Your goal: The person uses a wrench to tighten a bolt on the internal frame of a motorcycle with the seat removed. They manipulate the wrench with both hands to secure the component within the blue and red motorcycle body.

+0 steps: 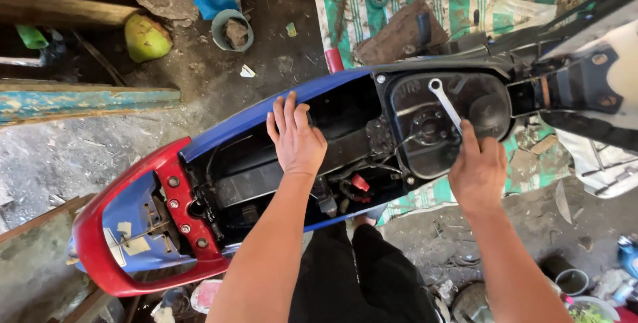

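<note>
While the wrench (444,102) is clenched in the right hand (476,171) over the black tank top (444,127), left hand (296,138) laid flat, released, on the scooter frame (219,130); slipping off the fitting could be caused by the angled reach

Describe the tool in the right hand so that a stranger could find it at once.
Start at the blue and red scooter body, opened from above. In its black compartment, the right hand holds a spanner. It is the only bright silver thing there, slim, with a ring end.
</note>
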